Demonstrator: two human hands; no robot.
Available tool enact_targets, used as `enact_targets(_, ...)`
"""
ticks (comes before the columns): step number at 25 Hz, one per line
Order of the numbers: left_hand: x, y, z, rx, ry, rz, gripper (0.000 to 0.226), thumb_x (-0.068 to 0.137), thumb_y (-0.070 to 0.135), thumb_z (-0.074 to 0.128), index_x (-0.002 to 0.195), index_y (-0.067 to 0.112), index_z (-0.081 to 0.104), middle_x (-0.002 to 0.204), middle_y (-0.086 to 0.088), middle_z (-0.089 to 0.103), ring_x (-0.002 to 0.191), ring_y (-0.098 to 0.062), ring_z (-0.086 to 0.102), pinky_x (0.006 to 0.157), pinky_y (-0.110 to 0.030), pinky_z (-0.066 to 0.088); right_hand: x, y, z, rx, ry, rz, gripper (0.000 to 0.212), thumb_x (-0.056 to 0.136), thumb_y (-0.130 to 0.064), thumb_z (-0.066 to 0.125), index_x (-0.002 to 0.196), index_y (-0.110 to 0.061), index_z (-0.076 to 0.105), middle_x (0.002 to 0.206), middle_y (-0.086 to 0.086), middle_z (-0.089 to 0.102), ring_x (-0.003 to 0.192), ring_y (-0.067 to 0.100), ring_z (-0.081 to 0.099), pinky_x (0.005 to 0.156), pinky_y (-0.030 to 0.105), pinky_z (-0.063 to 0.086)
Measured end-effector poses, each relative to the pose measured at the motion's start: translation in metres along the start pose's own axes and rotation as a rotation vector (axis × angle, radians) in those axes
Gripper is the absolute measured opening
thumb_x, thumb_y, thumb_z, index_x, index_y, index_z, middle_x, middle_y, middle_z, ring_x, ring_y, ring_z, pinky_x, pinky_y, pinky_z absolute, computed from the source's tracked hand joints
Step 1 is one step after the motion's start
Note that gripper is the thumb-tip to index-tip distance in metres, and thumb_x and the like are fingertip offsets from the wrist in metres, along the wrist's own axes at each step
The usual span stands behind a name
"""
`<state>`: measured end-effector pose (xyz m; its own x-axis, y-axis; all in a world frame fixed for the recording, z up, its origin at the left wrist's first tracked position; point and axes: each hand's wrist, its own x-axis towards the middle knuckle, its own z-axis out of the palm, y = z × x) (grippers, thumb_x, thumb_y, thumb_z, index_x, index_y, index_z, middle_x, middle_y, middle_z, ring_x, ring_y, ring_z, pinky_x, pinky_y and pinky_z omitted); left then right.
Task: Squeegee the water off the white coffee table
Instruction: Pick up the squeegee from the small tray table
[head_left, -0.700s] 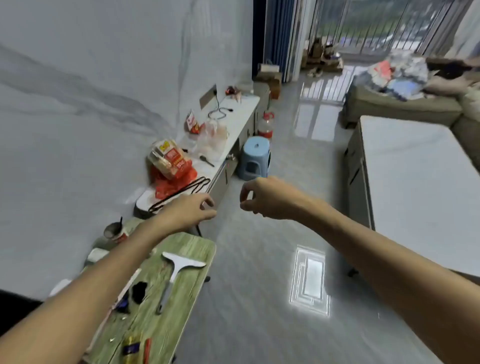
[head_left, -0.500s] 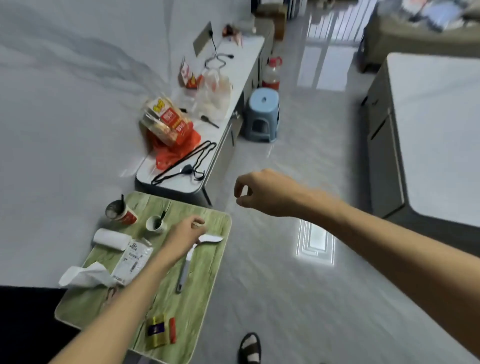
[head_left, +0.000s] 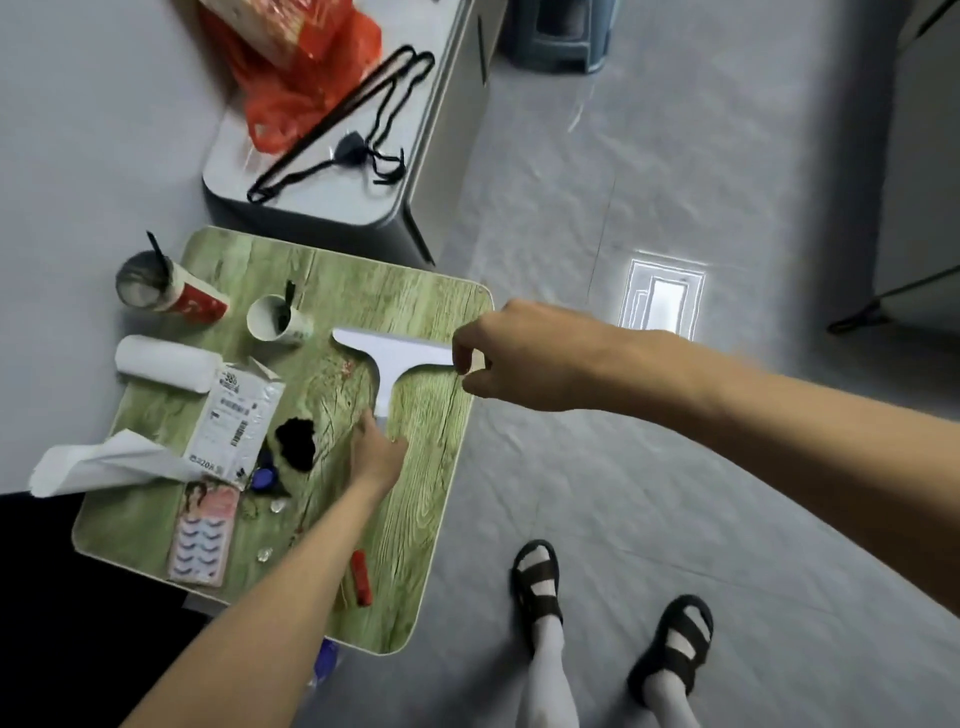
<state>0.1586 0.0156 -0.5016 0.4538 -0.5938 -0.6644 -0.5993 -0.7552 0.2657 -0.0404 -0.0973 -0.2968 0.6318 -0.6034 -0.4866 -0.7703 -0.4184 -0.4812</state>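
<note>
I see the squeegee (head_left: 387, 358) lying flat on the green table (head_left: 426, 467); my left hand (head_left: 376, 452) grips its handle; my right hand (head_left: 519, 358) curls at the blade's right end, whether pinching it I cannot tell; a paper cup (head_left: 275, 319) stands beyond my left hand.

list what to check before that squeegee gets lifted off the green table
1. Squeegee lies flat on the green table, within reach: ok.
2. Left hand grip on the handle: cannot tell, the hand hides it.
3. Right hand at the blade's right end, touching it or not: cannot tell.
4. White cup stands apart from the blade's left end: ok.
</note>
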Motion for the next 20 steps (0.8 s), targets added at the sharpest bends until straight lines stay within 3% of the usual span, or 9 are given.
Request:
enact_targets(5, 0.034, 0.0, 0.013, 0.158, 0.065, -0.048, 0.048, 0.096, 0.014, 0.055, 0.138, 0.002, 0.035, 0.129, -0.024, 0.055, 0.113, -0.041, 0.056, 0.082, -0.043, 0.045, -0.005, 0.028, 0.019, 0.04, -0.05, 0.033, 0.024, 0.092, -0.03, 0.055, 0.114, -0.023, 0.062, 0.107, 0.003, 0.064, 0.086, 0.02, 0.053, 0.076, 0.034, 0.049)
enact_targets(8, 0.041, 0.013, 0.005, 0.268, -0.09, -0.043, 0.025, 0.094, 0.015, 0.056, 0.116, 0.003, 0.054, 0.106, -0.018, 0.064, 0.09, -0.032, 0.063, 0.073, -0.035, 0.046, -0.011, 0.041, 0.01, 0.055, -0.03, 0.06, 0.024, 0.092, -0.031, 0.054, 0.114, -0.024, 0.061, 0.107, 0.005, 0.064, 0.093, 0.024, 0.058, 0.079, 0.036, 0.05)
enact_targets(10, 0.03, 0.034, -0.001, 0.135, -0.242, 0.007, 0.011, 0.092, 0.014, 0.06, 0.095, 0.004, 0.057, 0.082, -0.013, 0.062, 0.062, -0.021, 0.057, 0.055, -0.028, 0.044, -0.02, 0.047, 0.0, 0.059, -0.015, 0.078, 0.025, 0.092, -0.032, 0.054, 0.114, -0.024, 0.061, 0.106, 0.006, 0.064, 0.094, 0.026, 0.059, 0.081, 0.039, 0.051)
enact_targets(13, -0.008, 0.086, -0.03, -0.336, -0.44, 0.067, 0.019, 0.092, 0.012, 0.061, 0.074, 0.009, 0.054, 0.064, -0.008, 0.055, 0.04, -0.008, 0.047, 0.039, -0.019, 0.038, -0.047, 0.054, -0.024, 0.062, -0.032, 0.114, 0.027, 0.092, -0.035, 0.055, 0.117, -0.025, 0.06, 0.107, 0.005, 0.065, 0.092, 0.026, 0.06, 0.083, 0.041, 0.052)
enact_targets(17, -0.085, 0.177, -0.081, -0.516, -0.561, 0.251, 0.02, 0.089, 0.015, 0.066, 0.074, 0.011, 0.054, 0.064, -0.009, 0.057, 0.039, -0.006, 0.047, 0.038, -0.016, 0.04, -0.099, 0.062, -0.071, 0.084, -0.027, 0.188, 0.03, 0.092, -0.039, 0.055, 0.119, -0.026, 0.059, 0.11, 0.003, 0.065, 0.097, 0.024, 0.059, 0.086, 0.038, 0.049)
enact_targets(20, -0.163, 0.268, -0.121, -0.542, -0.598, 0.412, 0.017, 0.088, 0.013, 0.068, 0.08, 0.01, 0.053, 0.06, -0.006, 0.055, 0.04, -0.009, 0.051, 0.039, -0.017, 0.043, -0.158, 0.068, -0.132, 0.201, 0.036, 0.238, 0.027, 0.093, -0.043, 0.054, 0.112, -0.024, 0.061, 0.097, -0.001, 0.067, 0.083, 0.019, 0.062, 0.078, 0.031, 0.048)
